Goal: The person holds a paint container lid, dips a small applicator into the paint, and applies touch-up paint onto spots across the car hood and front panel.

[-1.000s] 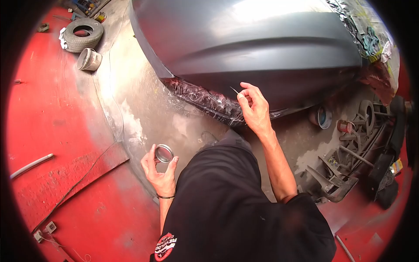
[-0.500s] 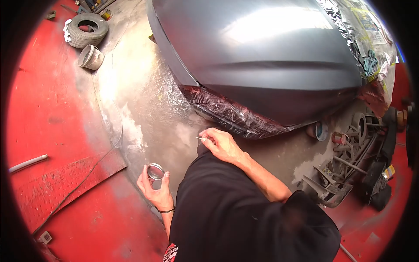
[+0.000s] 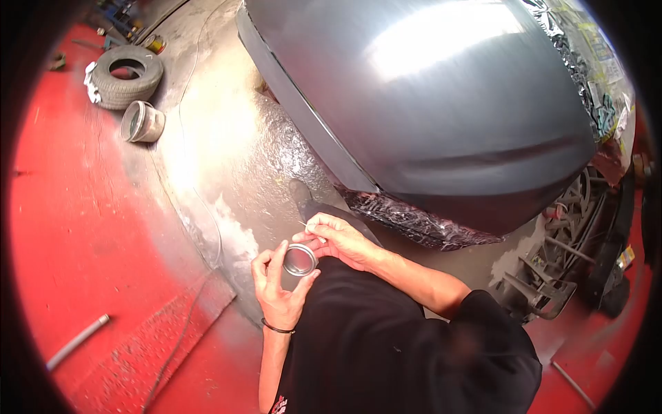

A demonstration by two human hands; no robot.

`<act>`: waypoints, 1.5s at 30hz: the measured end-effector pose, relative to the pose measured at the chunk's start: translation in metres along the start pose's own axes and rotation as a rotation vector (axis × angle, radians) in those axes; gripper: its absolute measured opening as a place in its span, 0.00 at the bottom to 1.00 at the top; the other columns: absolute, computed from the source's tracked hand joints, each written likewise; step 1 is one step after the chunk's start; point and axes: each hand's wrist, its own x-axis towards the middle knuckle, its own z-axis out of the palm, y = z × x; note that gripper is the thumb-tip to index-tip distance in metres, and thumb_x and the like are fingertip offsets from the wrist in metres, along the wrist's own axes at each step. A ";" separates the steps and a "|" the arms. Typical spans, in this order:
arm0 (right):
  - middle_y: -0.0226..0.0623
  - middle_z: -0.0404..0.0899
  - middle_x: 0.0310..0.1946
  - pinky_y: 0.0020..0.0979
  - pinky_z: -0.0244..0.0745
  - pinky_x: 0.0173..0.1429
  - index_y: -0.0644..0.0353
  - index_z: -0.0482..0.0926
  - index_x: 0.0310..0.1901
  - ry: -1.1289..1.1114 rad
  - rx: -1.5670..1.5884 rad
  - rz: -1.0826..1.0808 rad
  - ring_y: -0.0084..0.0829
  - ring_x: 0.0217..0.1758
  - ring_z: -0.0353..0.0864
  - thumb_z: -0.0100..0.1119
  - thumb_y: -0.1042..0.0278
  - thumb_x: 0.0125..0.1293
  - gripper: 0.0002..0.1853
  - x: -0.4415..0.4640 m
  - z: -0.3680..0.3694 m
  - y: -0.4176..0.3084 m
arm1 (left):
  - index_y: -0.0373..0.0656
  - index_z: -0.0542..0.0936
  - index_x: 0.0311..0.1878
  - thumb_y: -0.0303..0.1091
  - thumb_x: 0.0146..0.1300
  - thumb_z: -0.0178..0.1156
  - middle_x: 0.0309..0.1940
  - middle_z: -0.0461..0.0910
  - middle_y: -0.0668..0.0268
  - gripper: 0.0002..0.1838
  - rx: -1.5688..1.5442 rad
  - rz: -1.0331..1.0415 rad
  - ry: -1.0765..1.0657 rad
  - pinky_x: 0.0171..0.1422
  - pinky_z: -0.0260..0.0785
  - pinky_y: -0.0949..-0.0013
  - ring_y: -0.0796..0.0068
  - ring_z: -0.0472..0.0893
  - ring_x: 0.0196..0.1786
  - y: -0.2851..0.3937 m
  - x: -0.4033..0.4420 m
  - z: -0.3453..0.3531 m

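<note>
My left hand [image 3: 281,288] has its fingers and thumb curled around a small round metal tin [image 3: 301,261], whose open top faces me. Just to the right and slightly above the tin is my right hand [image 3: 339,243]. Its thumb and forefinger are pinched on a thin pale stick [image 3: 303,223], only the tip of which shows. The other fingers of that hand come close to the tin's rim; whether they touch it I cannot tell. What the tin contains is hard to make out.
A dark grey car hood [image 3: 427,124] fills the upper right, with crumpled plastic film [image 3: 414,219] below its front edge. A tyre [image 3: 127,86] and a bucket [image 3: 143,122] are at upper left. Metal car parts [image 3: 545,276] lie at right, a pipe [image 3: 79,340] at lower left.
My left hand has brought the tin up and right, next to my right hand. The view has turned, so the hood now appears further right. A foot now shows beyond my hands.
</note>
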 end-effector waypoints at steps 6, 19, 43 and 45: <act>0.43 0.88 0.59 0.43 0.85 0.69 0.55 0.78 0.52 0.048 0.314 -0.057 0.33 0.65 0.88 0.56 0.62 0.89 0.07 0.092 0.064 -0.051 | 0.45 0.83 0.74 0.36 0.49 0.90 0.58 0.77 0.57 0.45 0.108 0.147 -0.166 0.67 0.74 0.52 0.54 0.79 0.62 -0.030 0.128 -0.050; 0.37 0.85 0.53 0.38 0.90 0.59 0.55 0.77 0.53 0.261 0.533 -0.343 0.32 0.59 0.89 0.53 0.61 0.89 0.08 0.157 0.113 -0.107 | 0.48 0.86 0.71 0.41 0.48 0.90 0.58 0.78 0.58 0.43 0.167 0.469 -0.386 0.68 0.73 0.50 0.52 0.77 0.63 -0.044 0.277 -0.064; 0.30 0.83 0.47 0.43 0.93 0.49 0.52 0.79 0.50 0.487 0.950 -1.122 0.32 0.51 0.90 0.55 0.61 0.87 0.07 0.235 0.161 0.051 | 0.52 0.82 0.75 0.38 0.53 0.88 0.61 0.75 0.54 0.44 0.112 0.890 -1.097 0.58 0.87 0.62 0.55 0.77 0.65 -0.119 0.295 -0.090; 0.31 0.83 0.47 0.44 0.93 0.49 0.52 0.79 0.50 0.519 0.948 -1.137 0.32 0.51 0.90 0.55 0.61 0.87 0.07 0.233 0.160 0.056 | 0.52 0.82 0.75 0.39 0.53 0.88 0.62 0.75 0.54 0.43 0.075 0.875 -1.117 0.59 0.85 0.61 0.55 0.77 0.65 -0.124 0.294 -0.087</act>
